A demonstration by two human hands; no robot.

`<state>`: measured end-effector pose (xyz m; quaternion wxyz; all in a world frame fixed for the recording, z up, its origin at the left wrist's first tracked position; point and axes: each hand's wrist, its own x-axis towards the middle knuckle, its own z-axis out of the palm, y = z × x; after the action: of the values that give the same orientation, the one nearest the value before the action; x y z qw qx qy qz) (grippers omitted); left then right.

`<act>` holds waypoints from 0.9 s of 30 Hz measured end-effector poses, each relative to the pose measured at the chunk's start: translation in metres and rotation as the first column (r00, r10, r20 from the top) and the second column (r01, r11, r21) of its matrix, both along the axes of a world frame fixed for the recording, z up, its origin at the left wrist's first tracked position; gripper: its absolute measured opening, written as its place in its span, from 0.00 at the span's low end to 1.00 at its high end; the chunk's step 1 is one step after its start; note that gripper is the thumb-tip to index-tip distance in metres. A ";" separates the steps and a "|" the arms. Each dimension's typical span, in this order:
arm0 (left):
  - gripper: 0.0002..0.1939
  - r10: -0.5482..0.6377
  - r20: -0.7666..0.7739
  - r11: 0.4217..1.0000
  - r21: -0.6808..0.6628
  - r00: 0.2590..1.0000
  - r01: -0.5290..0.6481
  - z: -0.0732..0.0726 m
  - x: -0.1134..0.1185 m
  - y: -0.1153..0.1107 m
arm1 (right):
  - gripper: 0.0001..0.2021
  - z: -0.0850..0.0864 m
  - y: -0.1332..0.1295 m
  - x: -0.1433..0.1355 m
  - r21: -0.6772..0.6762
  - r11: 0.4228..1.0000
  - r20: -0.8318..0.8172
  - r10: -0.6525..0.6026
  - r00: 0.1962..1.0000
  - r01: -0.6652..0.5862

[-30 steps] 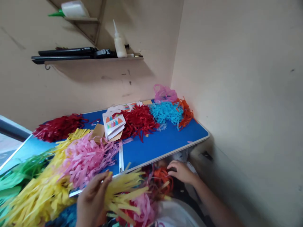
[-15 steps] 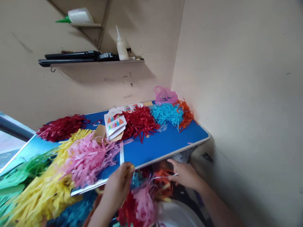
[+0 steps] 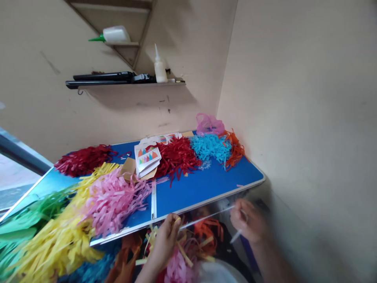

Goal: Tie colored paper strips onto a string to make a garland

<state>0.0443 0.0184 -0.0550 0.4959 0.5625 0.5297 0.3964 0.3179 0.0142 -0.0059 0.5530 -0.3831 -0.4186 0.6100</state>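
Note:
A thin white string [image 3: 206, 217] runs straight between my two hands, just below the table's front edge. My left hand [image 3: 166, 237] pinches its near end, and a small yellow bit shows at the fingertips. My right hand [image 3: 249, 222], somewhat blurred, is closed on the other end, with a short white tail hanging below the fingers. Beneath the hands lie pink tissue fringe [image 3: 179, 265], orange fringe [image 3: 207, 230] and pale yellow strips [image 3: 184, 253], partly hidden by my left forearm.
The blue table [image 3: 203, 190] bears fringe bundles in red [image 3: 176, 157], light blue [image 3: 210, 147], pink [image 3: 118, 200], yellow [image 3: 64, 236] and green [image 3: 32, 220]. Printed cards [image 3: 147, 159] lie among them. A wall shelf [image 3: 132, 85] holds a glue bottle [image 3: 160, 70].
My right hand has closed and moved right, and the string is now drawn straight. My left hand has shifted slightly right and down. The camera view has tilted a little upward and left.

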 end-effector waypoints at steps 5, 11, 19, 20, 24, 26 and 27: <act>0.21 0.034 -0.061 0.998 0.058 0.998 -0.031 0.000 -0.005 0.000 | 0.14 0.015 0.017 0.015 0.158 0.940 -0.032 -0.302 0.953 0.303; 0.20 0.069 -0.103 0.995 0.084 0.992 -0.061 -0.012 -0.011 0.000 | 0.14 0.036 0.034 0.032 0.270 0.920 -0.048 -0.282 0.958 0.284; 0.17 0.183 0.279 0.983 -0.051 0.943 -0.176 0.018 -0.008 -0.010 | 0.18 0.030 0.000 -0.060 0.284 0.952 0.516 -0.053 0.855 -0.113; 0.17 0.217 0.363 0.975 -0.131 0.906 -0.180 0.023 -0.009 -0.011 | 0.18 0.025 -0.002 -0.077 0.282 0.944 0.582 -0.026 0.813 -0.171; 0.18 0.342 0.560 0.921 -0.360 0.755 -0.150 0.035 -0.009 -0.018 | 0.18 0.007 -0.004 -0.118 0.292 0.909 0.754 -0.028 0.656 -0.297; 0.18 0.380 0.599 0.904 -0.403 0.705 -0.144 0.039 -0.009 -0.021 | 0.18 0.005 -0.005 -0.123 0.300 0.893 0.767 -0.017 0.641 -0.335; 0.18 0.387 0.612 0.900 -0.412 0.690 -0.140 0.041 -0.009 -0.022 | 0.18 0.005 -0.006 -0.123 0.294 0.886 0.763 0.010 0.647 -0.360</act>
<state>0.0356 -0.0032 -0.0145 0.6791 0.2023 0.4462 0.5466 0.1951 0.0086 -0.0004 0.3356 -0.4233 -0.7654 0.3499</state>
